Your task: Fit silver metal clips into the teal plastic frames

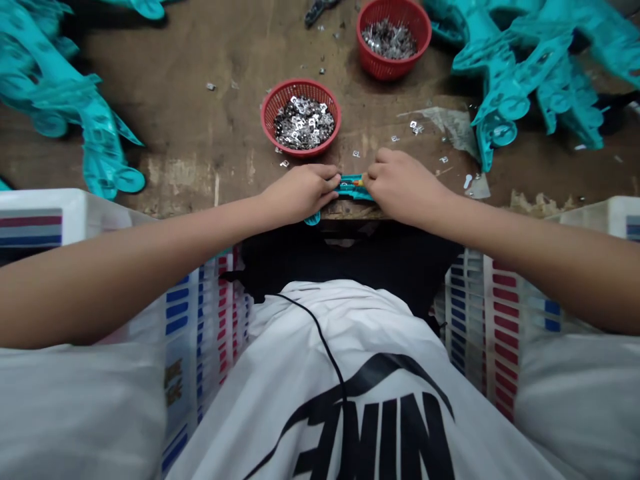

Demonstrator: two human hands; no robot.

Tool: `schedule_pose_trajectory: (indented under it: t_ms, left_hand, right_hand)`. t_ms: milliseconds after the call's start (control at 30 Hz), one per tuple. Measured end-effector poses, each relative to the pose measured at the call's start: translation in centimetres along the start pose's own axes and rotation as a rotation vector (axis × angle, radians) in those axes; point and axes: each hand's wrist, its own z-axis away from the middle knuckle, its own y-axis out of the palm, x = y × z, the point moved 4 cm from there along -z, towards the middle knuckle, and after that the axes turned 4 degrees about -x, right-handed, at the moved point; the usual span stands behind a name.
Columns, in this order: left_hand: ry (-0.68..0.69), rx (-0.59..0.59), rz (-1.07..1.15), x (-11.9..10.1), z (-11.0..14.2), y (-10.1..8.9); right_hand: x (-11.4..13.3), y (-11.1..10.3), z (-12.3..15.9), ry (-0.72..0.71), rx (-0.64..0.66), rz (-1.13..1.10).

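Note:
At the near edge of the table lies a teal plastic part, with one rounded end sticking out below my left hand. My left hand is closed on its left portion, fingers along the top. My right hand is closed at the part's right end, around a thin tool with a yellow and red tip that lies over the part; most of this tool is hidden by the fingers. Just beyond my left hand stands a red basket of small metal clips.
A second red basket holding small metal pieces stands farther back. Teal plastic parts are piled at left and right. A dark tool lies at the back. Loose clips dot the table. Plastic crates flank my body.

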Motion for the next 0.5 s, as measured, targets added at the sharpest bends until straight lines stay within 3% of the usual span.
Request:
schedule_pose_trajectory:
  t_ms: [133,267,367,500]
  left_hand:
    - [-0.056,-0.061,0.105,0.4,0.1,-0.1]
    - [-0.146,-0.121,0.155,0.9,0.5,-0.1]
    - [-0.139,-0.138,0.176,0.8,0.7,-0.1]
    - [-0.023,-0.11,0.148,0.5,0.9,-0.1]
  right_hand:
    - [-3.3,-2.4,-0.2,0.119,0.09,0.009]
    - [-4.7,-4.4,0.0,0.361,-0.203,-0.234]
    - [-3.2,-2.9,-0.1,0.36,-0.335,-0.471]
    - [-0.9,0.0,-0.6,0.25,-0.304,-0.539]
